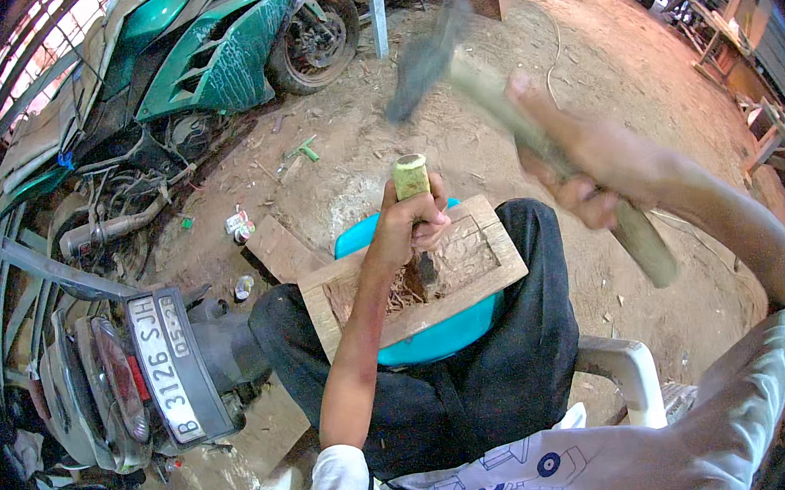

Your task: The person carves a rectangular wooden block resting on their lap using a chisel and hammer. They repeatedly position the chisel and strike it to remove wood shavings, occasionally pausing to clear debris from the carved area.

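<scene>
My left hand [412, 221] is closed round the yellow-green handle of a chisel [411, 177], which stands nearly upright with its dark blade on a wooden board [363, 328]. The board has a raised frame and a rough, hollowed middle with loose chips in it. It rests over a turquoise plastic seat or basin [444, 336] between my knees. Raised to the right, my right hand [582, 156] grips the pale wooden handle of a hammer [643, 244]. The hammer's dark head, smeared by motion, hangs in the air above and beyond the chisel, apart from it.
A green motorcycle [215, 73] stands at the far left. A second motorcycle's tail [118, 385] is close on my left. A loose plank [289, 247] lies by my left knee on the dirt floor. Beside my right leg is a white chair arm [627, 369]. Timber lines the right side.
</scene>
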`<state>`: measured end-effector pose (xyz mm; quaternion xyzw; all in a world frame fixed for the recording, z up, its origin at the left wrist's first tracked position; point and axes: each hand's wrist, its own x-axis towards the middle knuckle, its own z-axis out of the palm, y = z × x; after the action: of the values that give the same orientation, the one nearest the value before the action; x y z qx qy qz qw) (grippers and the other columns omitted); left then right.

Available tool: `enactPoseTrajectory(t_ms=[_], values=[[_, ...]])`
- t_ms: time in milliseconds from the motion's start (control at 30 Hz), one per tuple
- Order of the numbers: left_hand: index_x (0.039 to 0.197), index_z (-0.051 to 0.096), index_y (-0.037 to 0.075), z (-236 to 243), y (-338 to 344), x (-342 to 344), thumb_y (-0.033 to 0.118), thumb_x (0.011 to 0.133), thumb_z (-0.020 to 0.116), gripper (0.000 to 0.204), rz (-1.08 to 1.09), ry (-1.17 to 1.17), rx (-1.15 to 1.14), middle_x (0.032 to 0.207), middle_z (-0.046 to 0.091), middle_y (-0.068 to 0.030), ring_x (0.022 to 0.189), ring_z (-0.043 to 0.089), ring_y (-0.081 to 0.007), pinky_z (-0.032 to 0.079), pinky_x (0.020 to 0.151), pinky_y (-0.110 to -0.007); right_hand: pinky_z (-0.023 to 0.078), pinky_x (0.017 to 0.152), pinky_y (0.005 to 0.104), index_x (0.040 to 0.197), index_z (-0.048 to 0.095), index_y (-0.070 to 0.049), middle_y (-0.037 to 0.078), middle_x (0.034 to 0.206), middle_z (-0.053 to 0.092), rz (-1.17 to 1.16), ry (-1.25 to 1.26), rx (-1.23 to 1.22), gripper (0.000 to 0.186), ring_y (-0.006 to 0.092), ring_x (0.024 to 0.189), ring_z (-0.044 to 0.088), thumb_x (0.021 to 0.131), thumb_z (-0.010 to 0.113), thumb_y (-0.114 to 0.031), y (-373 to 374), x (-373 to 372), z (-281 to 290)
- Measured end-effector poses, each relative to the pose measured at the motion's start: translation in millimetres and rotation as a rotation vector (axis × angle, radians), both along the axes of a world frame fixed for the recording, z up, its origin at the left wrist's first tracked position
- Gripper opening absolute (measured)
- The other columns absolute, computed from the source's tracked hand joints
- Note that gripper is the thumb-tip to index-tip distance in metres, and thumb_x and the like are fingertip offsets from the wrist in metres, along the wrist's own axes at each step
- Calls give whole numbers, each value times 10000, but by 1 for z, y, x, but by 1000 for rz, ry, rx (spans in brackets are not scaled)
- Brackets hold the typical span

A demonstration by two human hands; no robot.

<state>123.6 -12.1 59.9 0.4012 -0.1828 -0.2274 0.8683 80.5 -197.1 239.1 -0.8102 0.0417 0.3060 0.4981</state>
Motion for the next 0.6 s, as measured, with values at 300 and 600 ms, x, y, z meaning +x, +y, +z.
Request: enactPoseTrajectory(t_ms=[300, 600], values=[[636, 416, 33, 2, 4, -4, -1, 616, 512, 103, 40, 29, 7, 465, 298, 17, 326, 263, -62, 173, 304, -235, 224, 231, 215, 686, 427, -122, -71, 420, 291, -5, -222, 372, 595, 44, 262, 261, 856, 285, -674, -17, 15, 46], [627, 406, 47, -2, 0, -3, 10, 614, 514, 115, 47, 43, 50, 467, 306, 19, 328, 261, -58, 166, 301, -233, 252, 271, 219, 639, 383, -127, -65, 436, 267, -27, -103, 6, 622, 42, 300, 260, 835, 296, -711, -9, -2, 28]])
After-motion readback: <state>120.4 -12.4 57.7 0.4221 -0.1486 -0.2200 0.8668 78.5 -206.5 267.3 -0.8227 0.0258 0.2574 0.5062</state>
